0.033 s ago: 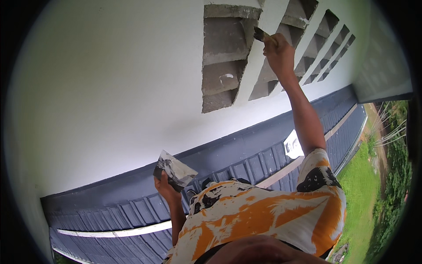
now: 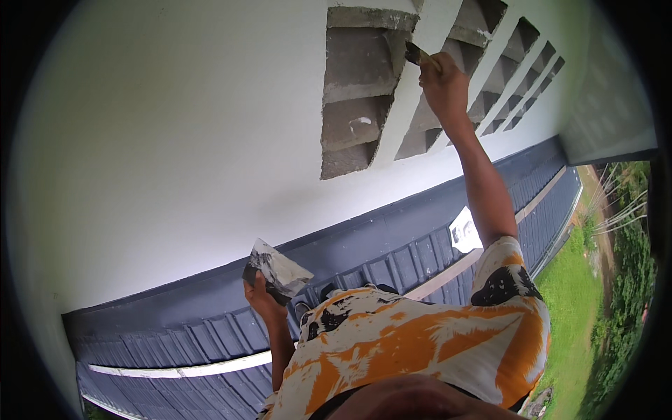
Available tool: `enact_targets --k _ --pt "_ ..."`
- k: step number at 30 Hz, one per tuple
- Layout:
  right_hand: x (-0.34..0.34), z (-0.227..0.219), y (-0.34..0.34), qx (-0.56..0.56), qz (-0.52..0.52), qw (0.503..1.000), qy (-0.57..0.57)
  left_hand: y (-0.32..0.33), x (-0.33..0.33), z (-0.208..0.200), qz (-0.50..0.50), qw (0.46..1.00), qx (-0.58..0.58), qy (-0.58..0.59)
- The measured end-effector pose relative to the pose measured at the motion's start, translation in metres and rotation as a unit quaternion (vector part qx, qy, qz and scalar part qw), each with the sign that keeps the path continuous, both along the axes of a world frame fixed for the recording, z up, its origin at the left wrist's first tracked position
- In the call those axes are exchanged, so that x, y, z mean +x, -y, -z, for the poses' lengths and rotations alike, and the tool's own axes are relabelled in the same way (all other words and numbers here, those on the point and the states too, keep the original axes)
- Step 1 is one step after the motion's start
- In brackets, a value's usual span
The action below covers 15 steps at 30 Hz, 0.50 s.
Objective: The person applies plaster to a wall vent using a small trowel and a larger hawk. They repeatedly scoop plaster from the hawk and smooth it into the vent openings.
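Up at the wall, my right hand [image 2: 446, 82] is closed around the handle of a paintbrush [image 2: 424, 57]. Its dark bristles sit at the edge of a white strip between the grey recessed openings [image 2: 358, 59]. I cannot tell whether they touch it. Lower down on the left, my left hand [image 2: 262, 297] grips a paint-smeared, square-edged container [image 2: 281, 271], dark on its near side and whitish on top. The white wall [image 2: 203, 154] rises beside it.
Dark ribbed roofing [image 2: 399, 262] runs along the foot of the wall, with a pale wooden batten [image 2: 444, 276] across it. A white object with dark marks [image 2: 465, 231] lies there, partly behind my right arm. Grass [image 2: 574, 301] shows below the roof's edge at right.
The view has shifted very slightly. Both hands keep their holds, and the brush stays at nearly the same spot.
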State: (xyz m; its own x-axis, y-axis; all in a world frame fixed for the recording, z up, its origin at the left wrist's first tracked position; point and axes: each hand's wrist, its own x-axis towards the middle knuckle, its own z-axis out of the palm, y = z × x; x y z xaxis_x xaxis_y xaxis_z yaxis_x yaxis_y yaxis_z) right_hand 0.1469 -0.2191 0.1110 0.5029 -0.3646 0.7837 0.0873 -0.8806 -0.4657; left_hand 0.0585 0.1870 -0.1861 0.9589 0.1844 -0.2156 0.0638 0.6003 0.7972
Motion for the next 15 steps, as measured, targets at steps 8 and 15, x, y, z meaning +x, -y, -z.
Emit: enact_targets --k 8,15 --pt "0.044 0.002 -0.011 -0.068 0.176 0.982 0.029 0.0 0.01 0.01 0.019 0.999 -0.047 -0.012" --pt "0.034 0.01 -0.015 -0.033 0.191 0.979 0.056 -0.006 0.012 0.017 0.008 0.999 -0.034 -0.012"
